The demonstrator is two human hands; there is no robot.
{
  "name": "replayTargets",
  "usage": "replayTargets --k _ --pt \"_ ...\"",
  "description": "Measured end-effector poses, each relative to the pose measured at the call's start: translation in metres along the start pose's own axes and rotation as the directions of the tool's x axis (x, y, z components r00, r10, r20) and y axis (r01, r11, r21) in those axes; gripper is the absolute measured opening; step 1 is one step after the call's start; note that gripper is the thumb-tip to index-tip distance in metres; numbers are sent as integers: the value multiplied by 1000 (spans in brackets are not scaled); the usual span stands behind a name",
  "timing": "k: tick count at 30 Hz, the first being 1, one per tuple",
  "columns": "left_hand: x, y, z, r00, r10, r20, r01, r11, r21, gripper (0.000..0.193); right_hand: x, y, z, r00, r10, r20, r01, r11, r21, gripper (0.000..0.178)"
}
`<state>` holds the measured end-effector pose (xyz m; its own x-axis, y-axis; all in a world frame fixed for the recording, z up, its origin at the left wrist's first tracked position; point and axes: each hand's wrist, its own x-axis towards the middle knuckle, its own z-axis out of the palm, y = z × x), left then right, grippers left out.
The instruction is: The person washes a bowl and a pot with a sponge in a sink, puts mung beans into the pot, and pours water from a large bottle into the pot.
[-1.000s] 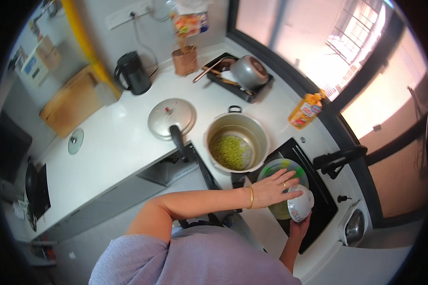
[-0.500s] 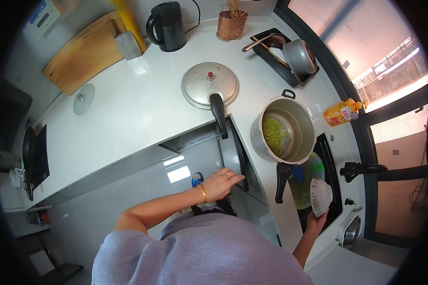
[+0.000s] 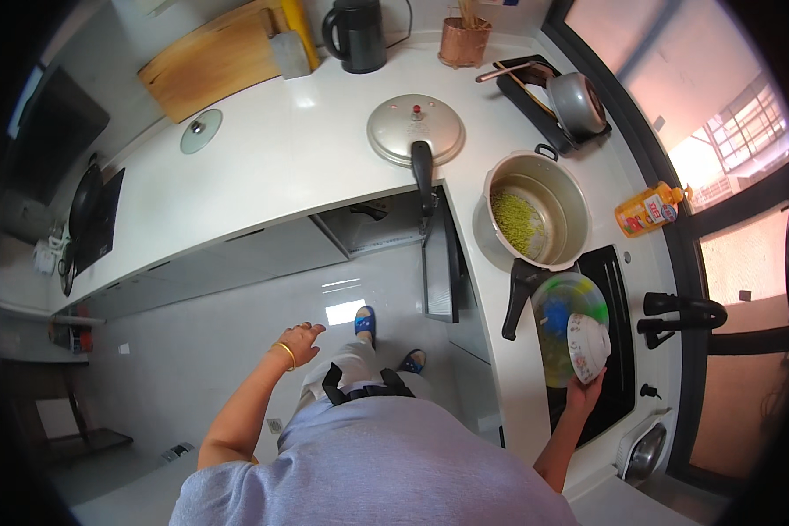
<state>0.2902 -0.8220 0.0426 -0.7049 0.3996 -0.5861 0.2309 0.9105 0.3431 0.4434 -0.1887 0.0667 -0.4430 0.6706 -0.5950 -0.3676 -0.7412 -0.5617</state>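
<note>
My left hand (image 3: pixel 300 342) hangs over the floor with nothing in it, fingers loosely stretched out. My right hand (image 3: pixel 585 391) grips a white floral bowl (image 3: pixel 589 349), tilted on its side over the sink (image 3: pixel 621 386). Below the bowl, a clear basin (image 3: pixel 598 294) with blue and green patches sits in the sink. Left of the sink, an uncovered pressure cooker pot (image 3: pixel 572 197) stands on the counter. Small green beans (image 3: pixel 516 223) lie in its bottom, seemingly under water. Its round metal lid (image 3: pixel 394 131) rests on the counter farther left, the black handle jutting past the edge.
A cabinet door (image 3: pixel 439 263) stands open below the counter corner. Near the window are a yellow soap bottle (image 3: pixel 647 212) and a black rack with a grey pot (image 3: pixel 577 103). A black faucet (image 3: pixel 685 314) reaches over the sink. A dark kettle (image 3: pixel 356 37) stands at the back.
My left hand has moved left, away from the open cabinet door. The view has shifted, and my feet now show on the floor. My right hand still grips the bowl over the sink.
</note>
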Motion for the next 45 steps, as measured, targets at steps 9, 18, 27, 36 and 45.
replayTargets --k 9,18,27,36,45 --pt "27 -102 47 981 36 -192 -81 969 -233 49 -18 -36 -40 991 -87 101 95 992 -80 45" --pt "93 -272 -33 674 -732 93 -387 -458 -800 35 -100 -66 -42 936 -342 82 347 861 -371 40" --pt "131 -314 -42 831 -554 48 -474 -752 -458 14 -247 -43 19 593 -391 704 758 -23 -651 43" --pt "77 -236 15 835 -547 64 -506 -806 -307 16 -283 86 177 825 131 550 393 566 -725 45" --pt "51 -110 87 865 -496 76 -499 -838 220 40 -331 384 299 210 812 544 863 107 -493 40"
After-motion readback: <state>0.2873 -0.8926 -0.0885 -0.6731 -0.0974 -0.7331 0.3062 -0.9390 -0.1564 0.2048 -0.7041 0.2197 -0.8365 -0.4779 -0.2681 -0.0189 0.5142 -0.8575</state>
